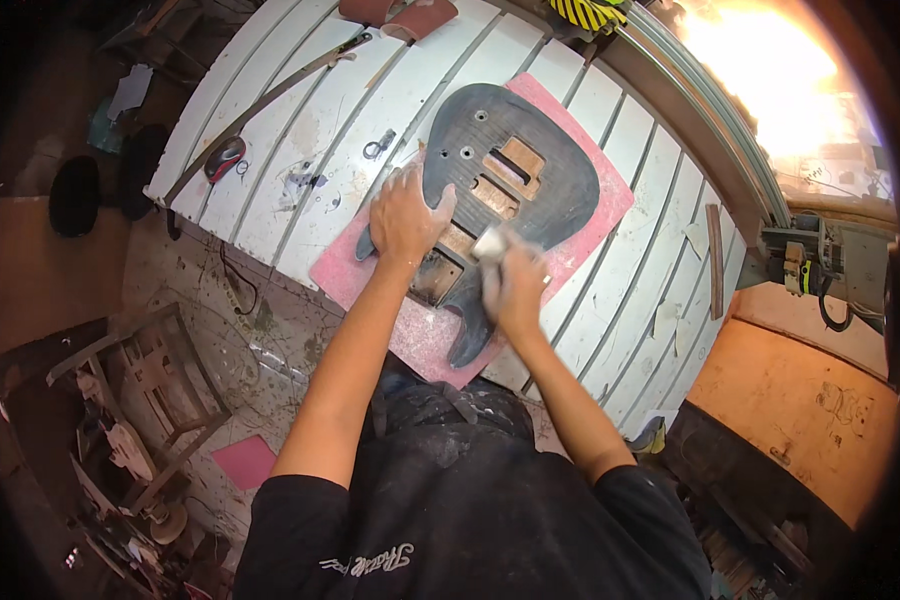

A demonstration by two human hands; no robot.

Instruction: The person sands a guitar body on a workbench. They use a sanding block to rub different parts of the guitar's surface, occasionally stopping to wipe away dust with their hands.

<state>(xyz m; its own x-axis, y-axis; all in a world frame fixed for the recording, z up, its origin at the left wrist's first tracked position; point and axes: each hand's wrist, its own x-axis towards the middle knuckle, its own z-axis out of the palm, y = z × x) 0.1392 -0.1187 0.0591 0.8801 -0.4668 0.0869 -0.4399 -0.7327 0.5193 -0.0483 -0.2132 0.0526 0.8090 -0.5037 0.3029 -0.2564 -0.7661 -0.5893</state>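
A dark sanded electric guitar body [560, 190] with routed cavities and drilled holes lies on a pink sheet [605, 195] on a white slatted workbench [300, 120]. My left hand [405, 215] rests over the body's left edge, fingers curled onto it and thumb spread across the surface. My right hand [518, 285], blurred by motion, holds a pale block [490, 245] against the lower right part of the body, beside the cavities.
A long strip [270, 95], red mouse-like item [225, 158], curved reddish pieces [410, 22] and narrow stick [714, 260] lie on the bench. A wooden chair frame [155, 390] is lower left. A bright window [760, 70] and machinery [810, 260] border the right.
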